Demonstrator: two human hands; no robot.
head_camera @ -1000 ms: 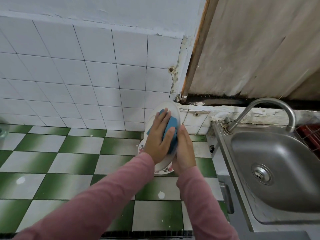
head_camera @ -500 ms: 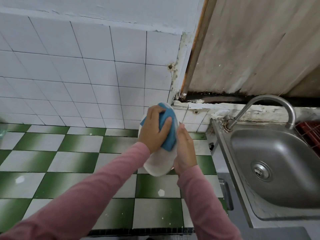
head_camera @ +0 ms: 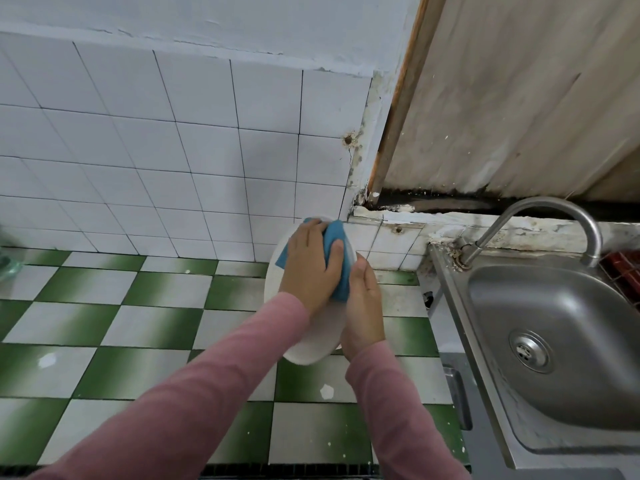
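At the far left edge something of greenish glass [head_camera: 6, 268] is poking into sight, too blurred to name, sitting on the counter [head_camera: 138, 323] of green and white tiles, with the white wall [head_camera: 173, 150] rising behind. Moving right, a pink sleeve [head_camera: 207, 393] is coming in from seven o'clock, and the left hand [head_camera: 311, 268] at its end is gripping a blue cloth [head_camera: 333, 237]: the fingers are curling over the cloth's top edge, the thumb is pinning it from the right, and the palm is pressing it against the plate [head_camera: 311, 344]. The plate, plain white on the side facing me, is standing tilted up on edge over the counter near the wall's corner; whether its lower rim is touching the tiles I cannot tell. The cloth is covering its upper part, from about twelve round to three o'clock. The right hand [head_camera: 363, 306] is clasping the plate's rim at about four o'clock, thumb lying on the near face just beside the cloth, the other fingers going behind the plate out of my sight. At three o'clock from the plate, well apart, the steel sink [head_camera: 571, 341] is sitting in the counter, its drain [head_camera: 529, 350] showing in the basin and the tap [head_camera: 554, 209] arching over from its back edge. At the far right something red [head_camera: 623, 271] is peeking in.
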